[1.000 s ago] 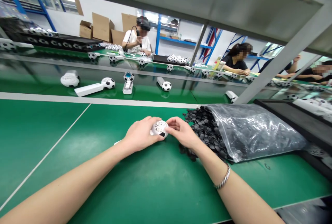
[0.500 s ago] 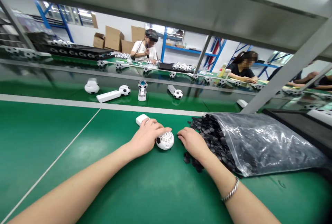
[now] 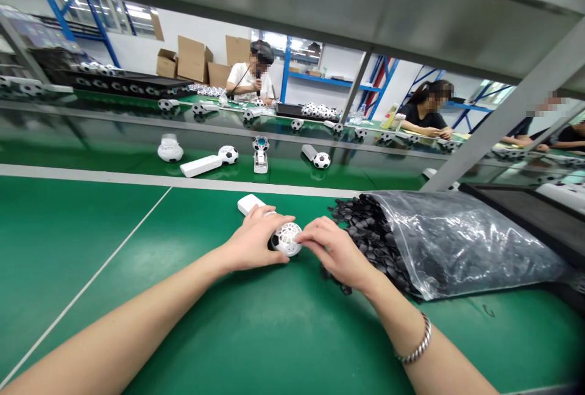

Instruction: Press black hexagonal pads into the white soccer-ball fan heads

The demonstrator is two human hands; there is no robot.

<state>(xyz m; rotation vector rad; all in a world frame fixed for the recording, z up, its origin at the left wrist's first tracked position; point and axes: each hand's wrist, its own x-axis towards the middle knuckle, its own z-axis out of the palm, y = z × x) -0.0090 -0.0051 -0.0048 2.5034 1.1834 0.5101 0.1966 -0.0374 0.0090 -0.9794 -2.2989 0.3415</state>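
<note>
A white handheld device with a round football-patterned head (image 3: 289, 239) lies on the green table, its white handle (image 3: 250, 203) pointing to the upper left. My left hand (image 3: 256, 239) is wrapped round the head's left side, thumb below and fingers above. The fingertips of my right hand (image 3: 331, 249) are pinched together at the right side of the head; whatever they hold, if anything, is too small to make out. Just right of that hand, many small black pieces (image 3: 372, 239) spill from a clear plastic bag (image 3: 470, 249).
Beyond the pale table strip (image 3: 274, 188), more football-headed devices (image 3: 228, 154) lie on a glossy green surface. A black tray (image 3: 516, 215) is behind the bag. A slanted metal post (image 3: 493, 120) rises at the right. Several people sit across the line.
My right hand has moved left from beside the black pieces to the ball head, fingertips now pinched. My left thumb has shifted to below the head. The devices beyond the strip have shifted right.
</note>
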